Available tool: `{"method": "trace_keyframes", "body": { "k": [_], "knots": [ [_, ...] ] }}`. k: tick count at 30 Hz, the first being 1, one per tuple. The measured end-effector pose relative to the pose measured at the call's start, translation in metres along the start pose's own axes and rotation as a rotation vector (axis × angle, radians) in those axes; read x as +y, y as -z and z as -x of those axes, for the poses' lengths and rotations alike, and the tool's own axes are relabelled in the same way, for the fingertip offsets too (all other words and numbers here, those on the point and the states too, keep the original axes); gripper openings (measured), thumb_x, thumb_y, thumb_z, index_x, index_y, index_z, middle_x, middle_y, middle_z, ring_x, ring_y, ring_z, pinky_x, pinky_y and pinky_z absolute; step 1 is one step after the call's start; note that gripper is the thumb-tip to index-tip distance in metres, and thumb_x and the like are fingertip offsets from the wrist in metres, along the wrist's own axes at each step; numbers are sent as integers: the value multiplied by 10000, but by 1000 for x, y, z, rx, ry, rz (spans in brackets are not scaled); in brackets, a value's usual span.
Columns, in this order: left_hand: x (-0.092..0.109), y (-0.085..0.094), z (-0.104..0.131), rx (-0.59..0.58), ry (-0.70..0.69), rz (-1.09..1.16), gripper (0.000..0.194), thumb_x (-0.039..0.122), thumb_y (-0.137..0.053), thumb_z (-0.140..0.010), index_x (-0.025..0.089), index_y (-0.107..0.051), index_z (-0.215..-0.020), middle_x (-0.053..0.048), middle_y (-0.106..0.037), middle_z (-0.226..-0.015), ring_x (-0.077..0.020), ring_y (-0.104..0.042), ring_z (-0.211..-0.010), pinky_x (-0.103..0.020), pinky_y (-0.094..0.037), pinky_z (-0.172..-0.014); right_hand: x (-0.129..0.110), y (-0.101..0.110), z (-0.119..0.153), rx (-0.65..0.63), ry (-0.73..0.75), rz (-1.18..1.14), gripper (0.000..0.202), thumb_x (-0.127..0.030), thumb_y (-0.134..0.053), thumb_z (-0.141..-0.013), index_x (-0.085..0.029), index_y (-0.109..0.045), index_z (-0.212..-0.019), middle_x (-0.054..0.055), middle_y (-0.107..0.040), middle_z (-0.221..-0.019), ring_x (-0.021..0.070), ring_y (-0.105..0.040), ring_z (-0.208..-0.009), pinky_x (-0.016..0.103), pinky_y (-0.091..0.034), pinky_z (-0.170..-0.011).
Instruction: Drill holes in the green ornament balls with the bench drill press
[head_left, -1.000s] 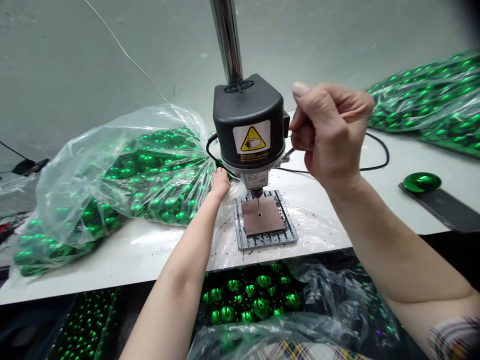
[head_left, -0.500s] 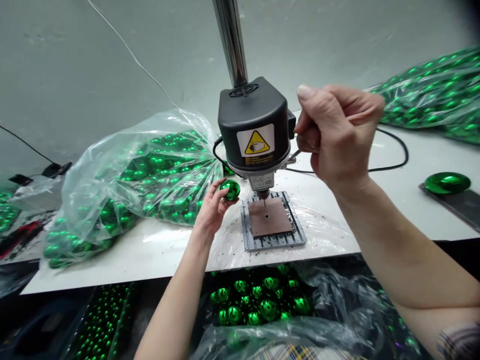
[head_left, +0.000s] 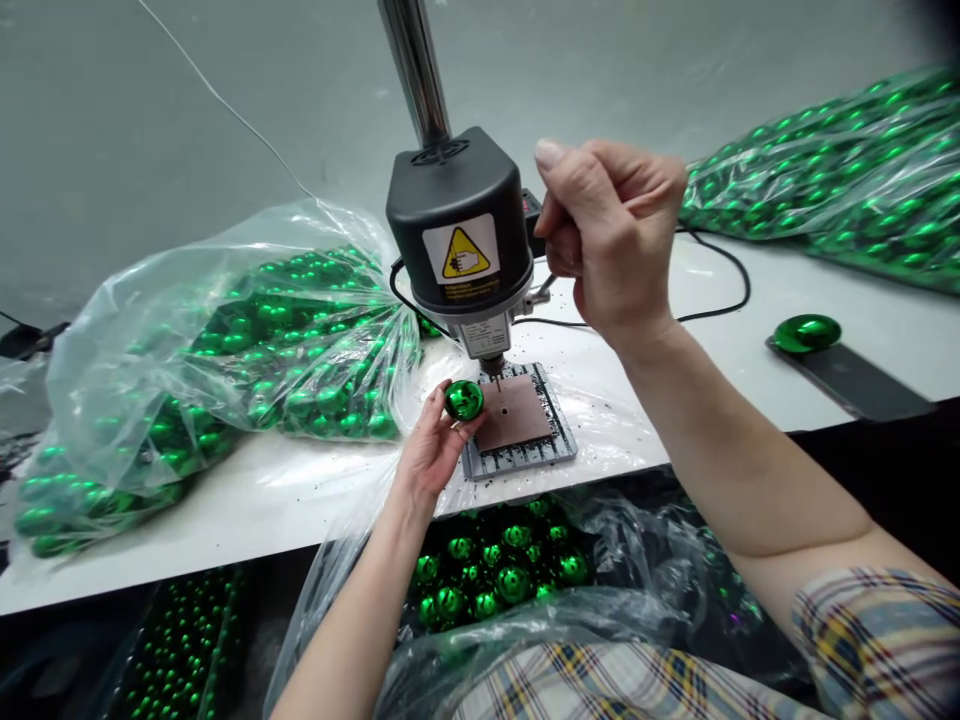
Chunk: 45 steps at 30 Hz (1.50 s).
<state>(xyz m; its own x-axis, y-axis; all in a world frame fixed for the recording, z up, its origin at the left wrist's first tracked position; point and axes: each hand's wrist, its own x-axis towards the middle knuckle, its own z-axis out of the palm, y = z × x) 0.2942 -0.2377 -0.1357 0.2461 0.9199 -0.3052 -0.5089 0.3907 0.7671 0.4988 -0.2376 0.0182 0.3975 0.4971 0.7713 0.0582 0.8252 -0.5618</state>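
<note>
A shiny green bauble [head_left: 463, 400] rests in the fingers of my left hand [head_left: 433, 445], at the left edge of the drill press plate. My right hand [head_left: 611, 235] is closed in a fist to the right of the motor head, on the feed lever [head_left: 543, 291], whose metal rod runs up to it; the grip itself is hidden by my fingers. The black drill press head [head_left: 457, 220] bears a yellow warning label. Its thin drill bit [head_left: 498, 382] points down above a brownish pad [head_left: 529, 425] with a dark hole, lying on the grooved metal base [head_left: 564, 448].
Clear bags of green baubles lie at left [head_left: 300, 330] and back right [head_left: 832, 180]. Below the table edge, an open plastic bag holds more baubles [head_left: 514, 583]. A green bauble [head_left: 808, 333] sits by a dark phone [head_left: 862, 380] at right. A black cable [head_left: 739, 300] crosses the table.
My left hand has brought the bauble closer to the pad, over the base's left edge. My right hand stays closed beside the motor head. The whole view has shifted.
</note>
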Motion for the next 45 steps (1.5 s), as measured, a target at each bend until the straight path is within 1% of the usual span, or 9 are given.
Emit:
{"method": "trace_keyframes", "body": {
  "k": [5,8,12,17,21,26,32,40,45],
  "knots": [
    [-13,8,-13,21,-178,-216,485,292,-849,-718,237,-599,-1131,-43,-725,-1034,-205,-718,-955,-396,-600,-899,2,0,0,30,25,26,559,-632,-747,-806,-243,-532,-465,-35,-378,-420,102,-245,-347,333,-186,-377],
    [-23,11,-27,53,-276,-331,567,304,-820,-700,214,-587,-1209,-60,-713,-1088,-192,-704,-1000,-351,-557,-924,2,0,0,24,49,57,576,-674,-717,-803,-247,-522,-471,-38,-377,-417,100,-239,-334,339,-178,-365],
    [-34,11,-37,52,-349,-430,572,349,-825,-699,197,-579,-1192,-78,-697,-1138,-183,-694,-1025,-348,-527,-969,1,0,0,14,69,53,573,-694,-707,-798,-250,-522,-486,-42,-386,-421,97,-251,-338,342,-212,-368],
    [-43,7,-35,4,-442,-532,566,386,-878,-669,194,-571,-1105,-57,-681,-1093,-169,-694,-958,-341,-546,-926,1,0,0,23,35,134,619,-768,-630,-810,-255,-502,-487,-27,-405,-436,108,-275,-364,347,-236,-377],
    [-52,5,-35,-68,-492,-583,551,364,-898,-652,198,-562,-1055,-57,-687,-1058,-187,-693,-974,-356,-550,-924,0,-1,1,15,66,56,595,-703,-703,-801,-248,-495,-479,-40,-365,-425,96,-235,-347,340,-190,-370],
    [-61,4,-33,-90,-578,-633,497,351,-887,-680,216,-566,-1034,-87,-656,-1209,-210,-678,-1077,-370,-542,-958,-2,-1,2,4,86,-16,529,-503,-750,-868,-227,-518,-480,-51,-389,-434,72,-219,-337,320,-160,-364],
    [-65,0,-26,-169,-630,-747,443,346,-846,-748,226,-547,-1051,-109,-602,-1312,-238,-658,-1155,-419,-516,-1026,2,1,3,2,109,-18,463,-298,-716,-916,-238,-539,-492,-48,-404,-441,89,-232,-335,330,-229,-385],
    [-70,2,-29,-127,-664,-729,408,352,-840,-773,223,-570,-1051,-95,-652,-1259,-234,-656,-1170,-425,-505,-1049,0,2,7,11,80,56,491,-410,-697,-924,-243,-516,-499,-39,-398,-453,102,-236,-372,336,-245,-401],
    [-70,2,-28,-131,-637,-684,418,336,-857,-753,221,-574,-1038,-97,-671,-1251,-234,-662,-1176,-440,-505,-1069,-7,6,19,24,78,192,521,-497,-680,-927,-228,-519,-511,-31,-430,-461,98,-346,-412,311,-360,-451]
  ]
}}
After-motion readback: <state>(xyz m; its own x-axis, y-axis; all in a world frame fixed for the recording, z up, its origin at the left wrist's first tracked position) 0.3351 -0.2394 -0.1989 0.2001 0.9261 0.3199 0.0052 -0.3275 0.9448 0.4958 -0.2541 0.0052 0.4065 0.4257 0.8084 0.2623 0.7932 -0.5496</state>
